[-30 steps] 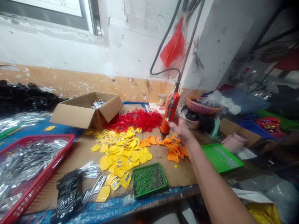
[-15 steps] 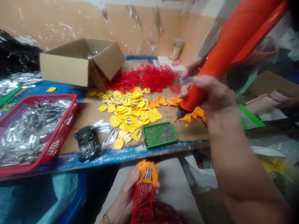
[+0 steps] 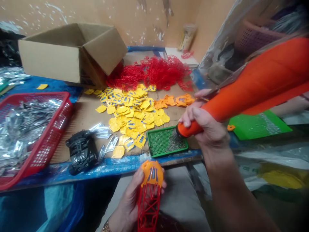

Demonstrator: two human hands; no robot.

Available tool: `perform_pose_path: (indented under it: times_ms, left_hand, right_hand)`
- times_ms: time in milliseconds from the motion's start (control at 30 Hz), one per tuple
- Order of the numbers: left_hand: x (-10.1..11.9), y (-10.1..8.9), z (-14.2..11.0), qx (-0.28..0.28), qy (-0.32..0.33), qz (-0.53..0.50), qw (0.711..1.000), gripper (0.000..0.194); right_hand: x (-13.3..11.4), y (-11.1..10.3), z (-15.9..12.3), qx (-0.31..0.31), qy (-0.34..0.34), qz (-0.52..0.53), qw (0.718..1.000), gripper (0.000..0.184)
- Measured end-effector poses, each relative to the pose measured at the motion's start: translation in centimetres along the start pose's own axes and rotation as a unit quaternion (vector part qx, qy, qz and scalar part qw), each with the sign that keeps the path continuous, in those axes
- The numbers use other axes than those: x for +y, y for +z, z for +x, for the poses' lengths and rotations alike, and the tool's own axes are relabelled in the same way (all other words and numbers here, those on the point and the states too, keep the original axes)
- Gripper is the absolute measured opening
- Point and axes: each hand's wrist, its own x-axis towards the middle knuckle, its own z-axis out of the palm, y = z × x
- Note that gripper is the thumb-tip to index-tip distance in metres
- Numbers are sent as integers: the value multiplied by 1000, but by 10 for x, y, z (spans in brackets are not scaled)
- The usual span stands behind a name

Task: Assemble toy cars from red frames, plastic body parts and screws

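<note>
My right hand (image 3: 205,127) is wrapped round an orange electric screwdriver (image 3: 243,88), whose tip dips into the screws in a small green tray (image 3: 158,143) at the table's front edge. My left hand (image 3: 131,199) sits low over my lap and grips a red lattice frame (image 3: 148,206) with an orange shell piece (image 3: 152,172) set on its top end.
A heap of yellow pieces (image 3: 131,114), orange pieces (image 3: 172,100) and red frames (image 3: 154,72) covers the table. A cardboard box (image 3: 70,53) stands at the back left. A red basket (image 3: 36,154) of silver parts, a black chassis (image 3: 80,151) and a second green tray (image 3: 259,124) lie nearby.
My right hand has brought the screwdriver from above the orange pieces down to the green screw tray. My left hand with the red frame and orange shell has come into view.
</note>
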Motion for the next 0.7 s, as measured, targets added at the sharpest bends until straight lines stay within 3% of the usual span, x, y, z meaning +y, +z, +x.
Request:
perform_pose_path:
  times_ms: [167, 367, 700]
  left_hand:
    - [-3, 0, -1, 21, -11, -19, 1000, 47]
    - [-3, -4, -1, 4, -19, -22, 1000, 56]
    - [-5, -5, -3, -6, -15, -17, 1000, 60]
  right_hand:
    - [17, 3, 9, -7, -7, 16, 1000, 27]
    - [34, 6, 13, -13, 3, -9, 1000, 29]
    - [38, 6, 13, -16, 20, -26, 999, 35]
